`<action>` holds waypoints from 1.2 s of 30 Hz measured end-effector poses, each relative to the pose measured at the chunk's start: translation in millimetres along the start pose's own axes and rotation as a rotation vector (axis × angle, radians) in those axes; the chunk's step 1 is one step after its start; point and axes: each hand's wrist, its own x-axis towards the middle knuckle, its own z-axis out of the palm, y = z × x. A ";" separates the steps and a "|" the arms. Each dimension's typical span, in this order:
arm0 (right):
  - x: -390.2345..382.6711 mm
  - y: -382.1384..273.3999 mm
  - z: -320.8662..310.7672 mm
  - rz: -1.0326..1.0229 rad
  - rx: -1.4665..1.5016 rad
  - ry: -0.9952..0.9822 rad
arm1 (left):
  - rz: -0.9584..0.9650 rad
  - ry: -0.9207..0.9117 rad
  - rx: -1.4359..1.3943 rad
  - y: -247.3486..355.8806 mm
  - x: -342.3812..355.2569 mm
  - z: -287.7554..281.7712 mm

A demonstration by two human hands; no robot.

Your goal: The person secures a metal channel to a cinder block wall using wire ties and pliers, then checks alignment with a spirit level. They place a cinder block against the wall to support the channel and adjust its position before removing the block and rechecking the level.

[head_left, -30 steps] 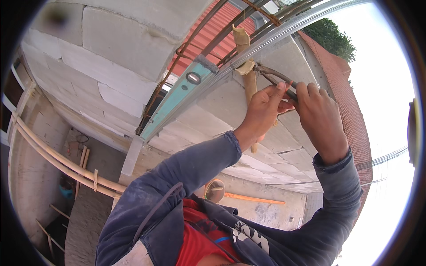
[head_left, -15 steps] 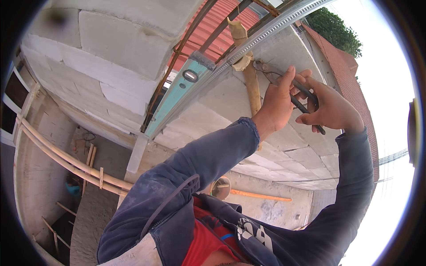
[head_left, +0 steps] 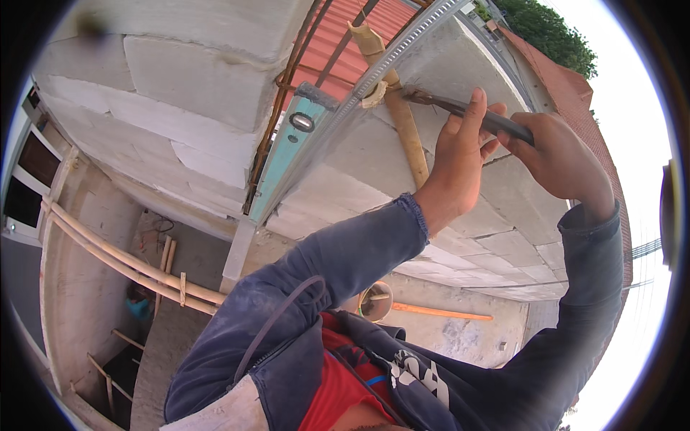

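Note:
A pair of pincers (head_left: 454,105) with dark handles has its rusty jaws against a wooden strip (head_left: 408,136), beside a metal profile with a perforated edge (head_left: 410,44). My right hand (head_left: 564,154) is closed around the handle ends. My left hand (head_left: 460,154) has its fingers curled about the handles nearer the jaws, thumb pointing up. The handles look pressed together. Whatever the jaws bite on is too small to make out. A split bamboo piece (head_left: 369,44) sticks out across the profile. Left of it, a turquoise spirit level (head_left: 284,154) stands along the profile.
Pale block walls rise at the left (head_left: 194,79) and right (head_left: 345,179). Rusty rebar (head_left: 277,108) runs between them. Bamboo poles (head_left: 133,262) cross the lower left, above a lower floor. Below stand a bucket (head_left: 375,302) and an orange-brown pole (head_left: 445,312).
The pincers' handles have come together and turned flatter. My right hand has moved rightward and wraps the handle ends. The view has shifted slightly.

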 end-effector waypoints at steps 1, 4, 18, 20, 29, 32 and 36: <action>-0.3 5.8 10.4 0.008 0.081 0.000 | -0.005 -0.016 0.022 -1.7 -0.1 -6.0; -2.2 21.5 65.0 -0.005 0.282 0.079 | -0.018 -0.022 0.093 -15.6 3.3 -32.9; -15.6 33.0 130.8 0.119 1.114 -0.106 | -0.091 -0.303 -0.068 -21.6 19.2 -70.0; -18.3 22.0 100.9 0.152 0.936 -0.127 | -0.023 -0.298 -0.065 -24.6 25.1 -67.4; -27.2 11.1 92.3 -0.015 0.104 0.381 | 0.070 0.138 0.270 -26.5 -6.7 -2.5; -14.6 20.1 87.5 0.046 0.449 0.081 | 0.074 0.108 0.253 -25.2 -15.1 -25.2; -6.3 33.3 165.4 0.046 0.697 0.214 | -0.042 0.012 0.216 -25.5 -12.4 -64.2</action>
